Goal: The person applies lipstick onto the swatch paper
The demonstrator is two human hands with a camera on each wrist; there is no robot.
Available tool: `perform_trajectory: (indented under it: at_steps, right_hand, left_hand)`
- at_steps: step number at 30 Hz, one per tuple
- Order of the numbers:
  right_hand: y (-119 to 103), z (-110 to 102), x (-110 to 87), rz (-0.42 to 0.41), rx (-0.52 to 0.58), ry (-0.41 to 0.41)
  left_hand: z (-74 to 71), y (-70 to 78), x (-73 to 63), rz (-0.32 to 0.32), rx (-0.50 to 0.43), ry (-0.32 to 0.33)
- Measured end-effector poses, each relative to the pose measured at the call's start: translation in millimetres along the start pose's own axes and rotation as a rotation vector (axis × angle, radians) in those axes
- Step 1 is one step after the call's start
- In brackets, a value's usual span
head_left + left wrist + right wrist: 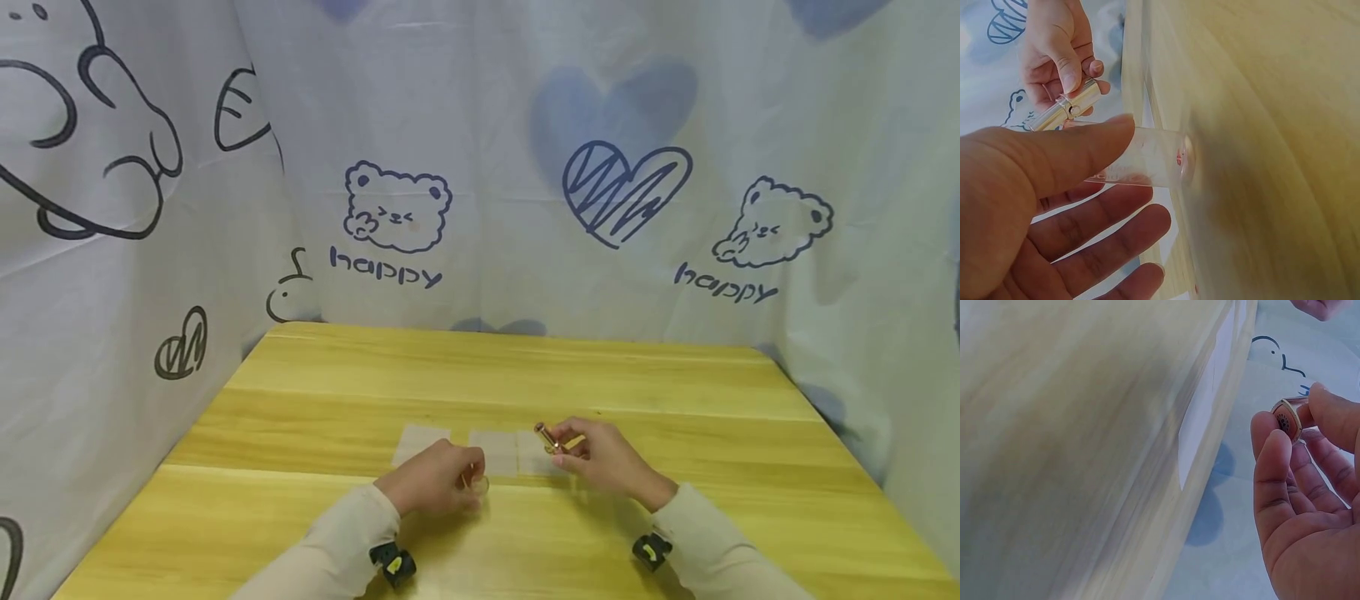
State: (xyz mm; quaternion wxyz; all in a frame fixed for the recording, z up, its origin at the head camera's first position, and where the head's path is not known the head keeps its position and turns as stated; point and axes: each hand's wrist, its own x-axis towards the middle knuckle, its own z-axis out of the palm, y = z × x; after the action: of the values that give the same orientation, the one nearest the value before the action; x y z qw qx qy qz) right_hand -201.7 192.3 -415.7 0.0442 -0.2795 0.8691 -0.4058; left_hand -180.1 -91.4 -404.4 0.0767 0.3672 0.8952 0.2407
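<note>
In the head view my left hand [431, 479] is low over the table, left of centre. Its thumb and fingers pinch a clear see-through tube [1157, 153] with small red marks near its rounded end, which points at the tabletop. To the right, my right hand [611, 458] holds a shiny rose-gold tube [546, 435], like a lipstick case, between thumb and fingertips. The right wrist view shows this tube's squarish end [1286, 422], with a dark dotted pattern on a pinkish face. The two held things are apart.
Pale, thin rectangular sheets lie in a row on the wooden table [480, 375], including a left sheet [420, 440] and a middle sheet [491, 454]. Another sheet [531, 460] is partly behind the right hand. A white printed curtain [495, 167] hangs around the table.
</note>
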Motion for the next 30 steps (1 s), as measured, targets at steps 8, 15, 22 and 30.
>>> perform_trajectory:
  at_steps: [8,15,22,30]
  right_hand:
    - [-2.5,-1.0,0.3,0.008,0.003,0.012]
    - [-4.2,-1.0,-0.7,0.005,0.009,0.003]
    - [-3.2,0.4,-0.3,0.005,0.014,-0.002]
    - [-3.3,3.0,-0.6,0.011,0.011,-0.011]
  left_hand:
    - [0.1,0.5,0.9,0.011,0.019,0.012]
    - [1.6,2.7,-1.0,-0.011,-0.017,-0.029]
    - [2.8,4.0,-3.4,-0.010,-0.022,-0.035]
    - [5.8,3.1,-4.5,0.010,-0.012,-0.030]
